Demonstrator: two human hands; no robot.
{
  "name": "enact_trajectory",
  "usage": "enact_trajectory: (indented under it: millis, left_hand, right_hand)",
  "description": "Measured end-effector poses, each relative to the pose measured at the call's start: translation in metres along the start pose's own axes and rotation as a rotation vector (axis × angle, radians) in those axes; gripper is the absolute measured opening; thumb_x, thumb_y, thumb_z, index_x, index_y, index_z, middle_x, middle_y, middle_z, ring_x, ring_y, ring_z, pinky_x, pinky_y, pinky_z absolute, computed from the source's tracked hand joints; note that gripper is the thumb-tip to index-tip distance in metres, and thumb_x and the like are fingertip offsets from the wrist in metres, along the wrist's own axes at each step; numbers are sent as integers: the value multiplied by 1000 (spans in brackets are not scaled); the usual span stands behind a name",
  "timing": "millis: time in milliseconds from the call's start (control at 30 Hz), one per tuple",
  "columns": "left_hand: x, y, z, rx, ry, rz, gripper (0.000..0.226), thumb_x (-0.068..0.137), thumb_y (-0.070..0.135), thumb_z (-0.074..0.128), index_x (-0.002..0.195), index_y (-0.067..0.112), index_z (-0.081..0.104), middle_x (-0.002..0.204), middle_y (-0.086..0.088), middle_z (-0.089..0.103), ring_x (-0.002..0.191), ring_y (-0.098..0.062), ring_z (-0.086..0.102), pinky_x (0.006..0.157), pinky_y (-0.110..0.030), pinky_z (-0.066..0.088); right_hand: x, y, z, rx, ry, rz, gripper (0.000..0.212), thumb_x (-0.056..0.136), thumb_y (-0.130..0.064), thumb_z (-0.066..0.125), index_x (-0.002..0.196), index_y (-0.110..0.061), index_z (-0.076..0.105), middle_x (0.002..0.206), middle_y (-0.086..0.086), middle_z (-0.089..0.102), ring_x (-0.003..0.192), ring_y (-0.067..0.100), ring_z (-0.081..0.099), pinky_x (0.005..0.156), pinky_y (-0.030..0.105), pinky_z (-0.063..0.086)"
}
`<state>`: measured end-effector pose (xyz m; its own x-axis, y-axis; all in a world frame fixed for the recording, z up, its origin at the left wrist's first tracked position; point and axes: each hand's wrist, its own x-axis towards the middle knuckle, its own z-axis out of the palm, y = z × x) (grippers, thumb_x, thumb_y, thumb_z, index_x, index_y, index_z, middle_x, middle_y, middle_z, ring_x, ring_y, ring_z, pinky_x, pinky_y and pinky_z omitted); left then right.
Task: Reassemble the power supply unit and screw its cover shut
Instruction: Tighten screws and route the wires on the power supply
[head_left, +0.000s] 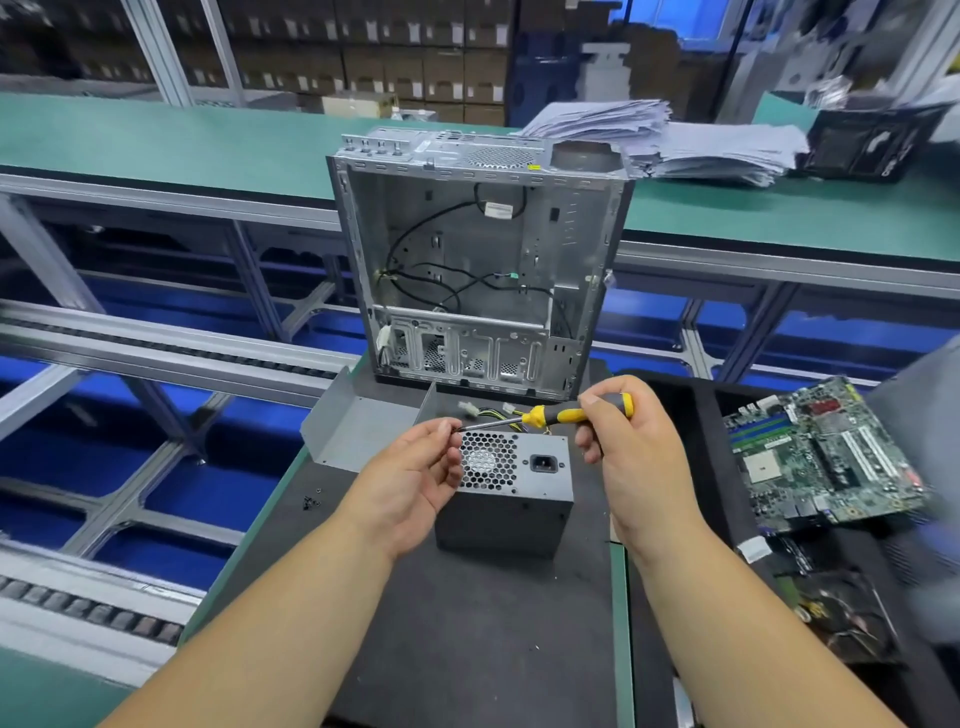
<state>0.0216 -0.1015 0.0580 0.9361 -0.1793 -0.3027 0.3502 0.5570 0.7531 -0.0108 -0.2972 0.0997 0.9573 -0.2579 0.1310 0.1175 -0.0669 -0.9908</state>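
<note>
The grey power supply unit (511, 493) stands on the black mat (467, 623), its honeycomb fan grille and power socket facing up toward me. My right hand (626, 441) grips the yellow-and-black handle of a screwdriver (550, 415) held roughly level above the unit. My left hand (415, 473) pinches the tip of the screwdriver's shaft between thumb and fingers; whether a screw sits at the tip is hidden. A bent grey metal cover panel (358, 426) lies behind and left of the unit. Several small dark screws (310, 501) lie on the mat to the left.
An open, empty computer case (478, 260) stands upright just behind the unit, with loose black cables inside. A green motherboard (826, 457) rests on a black tray at the right. Paper stacks (675, 140) lie on the far green bench. A roller conveyor runs at the left.
</note>
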Motion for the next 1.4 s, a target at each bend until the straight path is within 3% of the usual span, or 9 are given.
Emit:
enact_trajectory:
  millis: [400,600,833,933,1000,1067,1133,1233,1400]
  left_hand:
    - [-1,-8,4,107,-48,9,12,97,9,54,92,12,65,73,5,66,64,-3,60,60,-14,50]
    - [1,-9,2,323,-48,182,23,92,1,61,80,17,72,73,1,69,66,-6,62,62,-14,51]
    - [2,-8,0,590,-226,305,26,86,-1,70,81,24,74,80,-1,72,79,-14,68,74,-16,51]
    - [5,-8,-3,673,-334,327,16,88,16,69,97,29,70,97,4,72,96,-10,67,84,-19,51]
    - [11,-10,-11,882,-238,389,17,90,32,63,107,35,64,109,9,67,104,-7,62,91,-24,49]
    - [17,-10,-22,1146,36,403,20,92,39,59,110,32,58,110,8,61,100,-8,60,88,-31,49]
    - [20,-9,-34,1233,241,248,23,89,40,63,107,28,55,103,8,61,92,-12,59,79,-32,46]
    - [22,-11,-46,1151,273,58,19,85,42,69,89,25,64,87,10,66,81,-13,61,68,-28,43]
    - [22,-9,-49,1198,248,117,34,85,42,71,69,12,67,63,-4,57,60,-20,47,62,-28,38]
  right_hand:
    - [-14,-6,-12,-71,10,-24,9,84,-38,54,82,-31,60,62,-7,59,58,6,52,53,17,46]
    - [-16,-9,-17,-218,69,-12,15,92,-39,55,81,-29,59,62,-5,62,53,6,50,58,29,44]
    - [-14,-16,-23,-112,139,59,20,92,-38,63,84,-20,61,68,1,67,58,10,55,64,31,48]
    - [-11,-22,-21,-231,128,12,17,92,-38,63,81,-25,60,73,3,69,59,10,57,64,32,51]
    - [-11,-26,-19,-321,136,-29,18,91,-39,62,79,-26,58,72,1,68,58,8,57,62,31,51]
    - [-11,-29,-16,-376,146,-54,20,91,-41,62,79,-27,56,71,0,67,61,10,58,65,37,51]
    - [-11,-31,-14,-411,149,-68,20,91,-41,62,79,-26,56,71,-1,66,67,18,60,68,41,52]
    - [-12,-30,-11,-445,153,-82,21,91,-40,62,81,-23,55,71,5,64,71,28,59,66,43,51]
    - [-12,-24,-10,-517,149,-89,20,90,-39,61,80,-23,54,72,4,62,68,23,55,55,33,43]
